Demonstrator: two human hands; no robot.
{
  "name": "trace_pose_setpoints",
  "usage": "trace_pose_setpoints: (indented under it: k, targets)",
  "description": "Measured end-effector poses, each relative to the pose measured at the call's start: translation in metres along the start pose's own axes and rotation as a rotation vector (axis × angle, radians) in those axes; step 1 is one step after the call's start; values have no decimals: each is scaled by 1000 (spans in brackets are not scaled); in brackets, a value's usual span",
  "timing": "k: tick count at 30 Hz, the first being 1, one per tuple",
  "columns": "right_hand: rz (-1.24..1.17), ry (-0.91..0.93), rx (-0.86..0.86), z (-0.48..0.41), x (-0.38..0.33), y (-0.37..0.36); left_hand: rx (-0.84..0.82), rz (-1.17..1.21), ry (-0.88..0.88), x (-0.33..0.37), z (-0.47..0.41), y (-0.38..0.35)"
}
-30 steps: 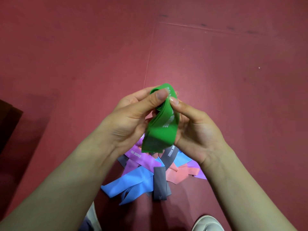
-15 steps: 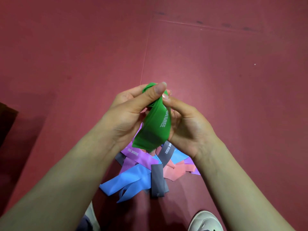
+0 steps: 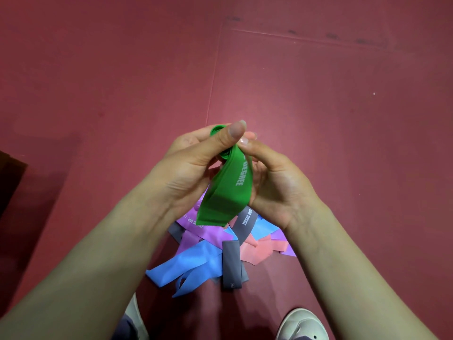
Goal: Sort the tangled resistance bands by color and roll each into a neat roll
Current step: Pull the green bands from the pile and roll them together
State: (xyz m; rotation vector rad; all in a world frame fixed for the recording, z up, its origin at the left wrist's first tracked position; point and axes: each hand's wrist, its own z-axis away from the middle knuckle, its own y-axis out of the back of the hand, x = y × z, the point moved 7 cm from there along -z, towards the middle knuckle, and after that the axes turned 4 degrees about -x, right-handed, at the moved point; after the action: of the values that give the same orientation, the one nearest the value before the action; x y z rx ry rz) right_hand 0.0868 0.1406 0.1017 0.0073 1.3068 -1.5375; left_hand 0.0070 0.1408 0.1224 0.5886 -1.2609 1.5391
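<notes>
A green resistance band [image 3: 226,192] with white lettering is held above the floor between both hands. Its top end is wound into a small roll; the loose tail hangs down. My left hand [image 3: 193,165] grips the rolled end, thumb laid over it. My right hand [image 3: 277,177] pinches the band from the right side at the roll. Below lies a tangled pile: a blue band [image 3: 188,266], a purple band [image 3: 196,231], a grey band [image 3: 231,263] and a pink band [image 3: 259,251].
The floor is dark red matting [image 3: 318,106] with a seam running up from the hands. A dark object [image 3: 9,182] sits at the left edge. White shoes [image 3: 301,325] show at the bottom, close to the pile.
The roll at the band's top has grown tighter and the hanging green tail is shorter. Both hands have stayed at the same spot above the pile.
</notes>
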Motion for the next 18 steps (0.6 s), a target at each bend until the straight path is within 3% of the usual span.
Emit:
trace_pose_setpoints:
  k: [10,15,18]
  targets:
    - [-65,-29,16,-1,3,1,62,220,-37,-3,-5,1]
    - [9,30,43,-1,-3,3,52,130,-32,-1,-3,0]
    - [150,109,195,0,-10,13,153,-47,-43,2,-2,7]
